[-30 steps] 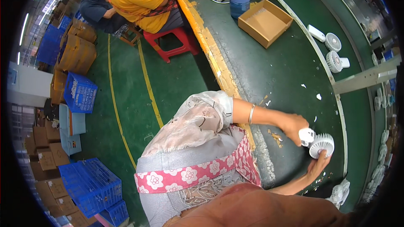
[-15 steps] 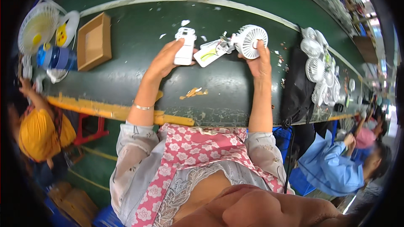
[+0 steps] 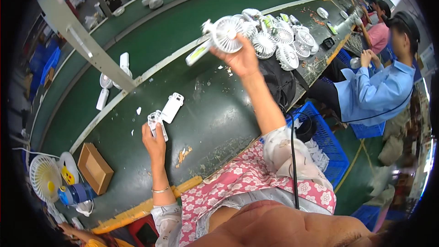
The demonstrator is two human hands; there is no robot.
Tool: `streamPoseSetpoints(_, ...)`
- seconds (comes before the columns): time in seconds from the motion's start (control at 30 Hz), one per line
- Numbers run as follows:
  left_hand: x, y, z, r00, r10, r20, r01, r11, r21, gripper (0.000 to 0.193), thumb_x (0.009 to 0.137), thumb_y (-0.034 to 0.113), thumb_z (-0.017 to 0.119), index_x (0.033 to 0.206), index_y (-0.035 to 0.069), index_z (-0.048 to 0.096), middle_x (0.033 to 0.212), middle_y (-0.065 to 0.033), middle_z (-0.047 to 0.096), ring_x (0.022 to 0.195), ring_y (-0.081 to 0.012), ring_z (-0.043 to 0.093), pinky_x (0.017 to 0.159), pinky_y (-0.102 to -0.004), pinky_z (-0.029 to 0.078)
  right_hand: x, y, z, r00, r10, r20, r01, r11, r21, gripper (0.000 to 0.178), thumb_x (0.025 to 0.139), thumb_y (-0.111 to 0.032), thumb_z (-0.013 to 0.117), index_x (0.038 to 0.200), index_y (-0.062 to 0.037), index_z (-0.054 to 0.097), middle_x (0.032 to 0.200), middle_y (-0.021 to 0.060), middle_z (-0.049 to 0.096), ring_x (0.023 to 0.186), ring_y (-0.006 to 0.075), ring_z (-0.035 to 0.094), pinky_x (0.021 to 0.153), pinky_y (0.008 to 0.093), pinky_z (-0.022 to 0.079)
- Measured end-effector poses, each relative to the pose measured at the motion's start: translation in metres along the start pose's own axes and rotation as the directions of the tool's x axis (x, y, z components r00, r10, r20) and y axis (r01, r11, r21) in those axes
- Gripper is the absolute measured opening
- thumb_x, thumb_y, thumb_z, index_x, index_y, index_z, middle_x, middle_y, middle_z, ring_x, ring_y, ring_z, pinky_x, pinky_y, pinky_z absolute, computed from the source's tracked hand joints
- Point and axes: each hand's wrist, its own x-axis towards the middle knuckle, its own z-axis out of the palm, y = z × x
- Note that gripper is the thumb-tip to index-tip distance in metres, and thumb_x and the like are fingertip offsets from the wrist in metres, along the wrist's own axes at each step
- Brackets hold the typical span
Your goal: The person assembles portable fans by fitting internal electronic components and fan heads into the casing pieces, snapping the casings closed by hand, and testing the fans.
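Note:
My right hand is raised over the far side of the bench, gripping a white handheld fan by its round head. The fan's handle, with a green strip showing, juts out to the left. Just beyond it lies a pile of similar white fans. Lower left, my left hand pinches a white plastic handle casing at the bench top. A second white casing piece is beside it, touching or nearly so; I cannot tell whether they are joined.
An open cardboard box, a blue bottle and a larger white fan stand lower left. A metal post rises at the bench's far edge. Right of my right arm are a black bag, a blue basket and a seated person.
My right hand has carried the fan away from my left hand to the fan pile. My view has turned right. A second casing piece now shows beside my left hand.

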Motion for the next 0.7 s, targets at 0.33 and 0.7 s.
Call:
streamPoseSetpoints(0.33, -0.004, 0.032, 0.009, 0.983, 0.179, -0.028, -0.181, 0.979, -0.095, 0.027, 0.081, 0.014, 0.059, 0.099, -0.005, 0.055, 0.113, -0.0158, 0.051, 0.099, -0.0289, 0.052, 0.087, -0.0347, 0.04, 0.036, -0.174, -0.047, 0.393, -0.755, 0.524, 0.021, -0.563, -0.827, 0.05, 0.074, -0.017, 0.067, 0.109, 0.0016, 0.038, 0.101, 0.0203, 0.049, 0.097, 0.0351, 0.049, 0.086, 0.042, 0.038)
streamPoseSetpoints(0.7, 0.031, 0.046, 0.041, 0.922, 0.326, 0.21, -0.329, 0.944, -0.022, 0.047, 0.076, 0.019, 0.066, 0.113, -0.002, 0.047, 0.11, -0.0199, 0.052, 0.104, -0.0351, 0.048, 0.091, -0.039, 0.037, 0.013, -0.09, -0.012, 0.741, -0.331, 0.584, -0.003, -0.872, -0.49, 0.049, 0.074, -0.013, 0.063, 0.119, -0.0032, 0.046, 0.124, 0.0232, 0.041, 0.118, 0.0425, 0.035, 0.096, 0.0503, 0.029)
